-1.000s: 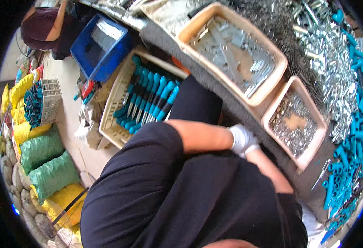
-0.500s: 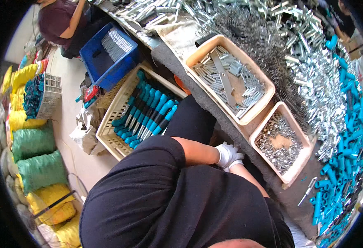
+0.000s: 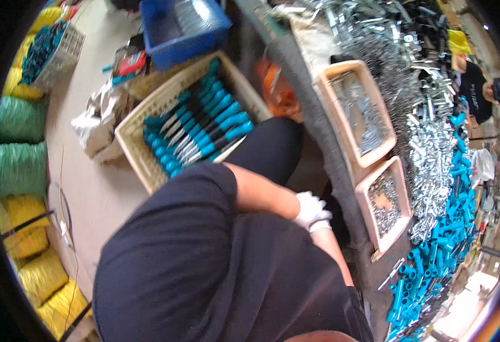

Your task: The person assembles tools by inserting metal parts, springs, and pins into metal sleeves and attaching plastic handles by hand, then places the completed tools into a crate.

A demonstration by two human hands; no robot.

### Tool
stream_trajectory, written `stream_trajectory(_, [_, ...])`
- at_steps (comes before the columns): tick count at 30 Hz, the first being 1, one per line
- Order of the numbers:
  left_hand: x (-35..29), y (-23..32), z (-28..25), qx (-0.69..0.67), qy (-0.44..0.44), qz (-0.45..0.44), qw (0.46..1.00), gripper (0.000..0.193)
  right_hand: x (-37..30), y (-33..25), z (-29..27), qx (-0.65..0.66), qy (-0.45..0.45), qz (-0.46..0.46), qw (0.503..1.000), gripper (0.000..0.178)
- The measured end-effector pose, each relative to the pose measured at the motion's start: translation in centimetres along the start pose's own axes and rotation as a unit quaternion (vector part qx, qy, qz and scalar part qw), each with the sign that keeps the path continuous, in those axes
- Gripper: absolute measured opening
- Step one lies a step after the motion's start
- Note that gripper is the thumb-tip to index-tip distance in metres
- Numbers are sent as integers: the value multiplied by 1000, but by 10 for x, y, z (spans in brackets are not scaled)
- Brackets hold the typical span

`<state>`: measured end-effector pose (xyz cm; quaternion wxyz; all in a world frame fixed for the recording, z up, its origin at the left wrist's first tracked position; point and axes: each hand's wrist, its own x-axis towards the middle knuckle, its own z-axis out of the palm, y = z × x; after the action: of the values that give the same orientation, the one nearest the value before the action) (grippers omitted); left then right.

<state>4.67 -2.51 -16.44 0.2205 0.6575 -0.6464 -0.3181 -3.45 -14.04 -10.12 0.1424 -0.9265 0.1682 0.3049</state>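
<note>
My left hand (image 3: 308, 207) and my right hand (image 3: 319, 223), both in white gloves, are together close to my body, beside the bench edge. The left hand's fingers are bent over the right one; whether anything lies between them is hidden. Only the cuff and a little of the right glove show, so its fingers are out of sight. To the left of my thigh (image 3: 267, 154), a cream plastic crate (image 3: 130, 137) holds rows of teal-and-black handled tools (image 3: 193, 128) with metal ends. Nearest on the bench is a small pink tray (image 3: 369, 199) of tiny metal parts.
A larger tray (image 3: 386, 142) holds flat metal pieces. Behind lie heaped springs (image 3: 399, 137), shiny metal parts (image 3: 429, 188) and teal tubes (image 3: 426, 262). A blue crate (image 3: 181, 57) and sacks (image 3: 19, 171) are at left. A person (image 3: 476, 94) is at far right.
The whole view has turned and shifted, so the crates and bench sit differently in it. My hands stay together. The person at upper left has left the view; the one at right shows more.
</note>
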Motion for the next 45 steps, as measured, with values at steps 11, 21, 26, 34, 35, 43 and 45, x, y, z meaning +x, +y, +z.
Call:
stream_trajectory(11, [-169, -25, -49, -107, 423, -6, 900, 28, -178, -1, -78, 320, 185, -8, 929, 55])
stream_trajectory(21, [-264, -54, -36, -179, 133, -257, 941, 45, -57, -106, -42, 111, 56, -330, 936, 49])
stream_trajectory(26, [-309, -60, -46, -452, -18, -389, 802, 81, -32, -134, -53, 247, -10, -287, 925, 44])
stream_trajectory(34, [-292, -87, 15, -112, 386, -213, 891, 41, 38, -189, -17, 629, -281, -23, 724, 70])
stream_trajectory(35, [-294, -103, 32, -101, 392, -252, 879, 34, 43, -194, -17, 639, -274, -25, 719, 70])
stream_trajectory(43, [-315, -206, 45, -476, -28, -480, 736, 41, 52, -159, -1, 511, -191, -43, 837, 60])
stream_trajectory(45, [-299, -222, 45, -425, -20, -484, 765, 49, 47, -160, 4, 498, -176, -40, 848, 54])
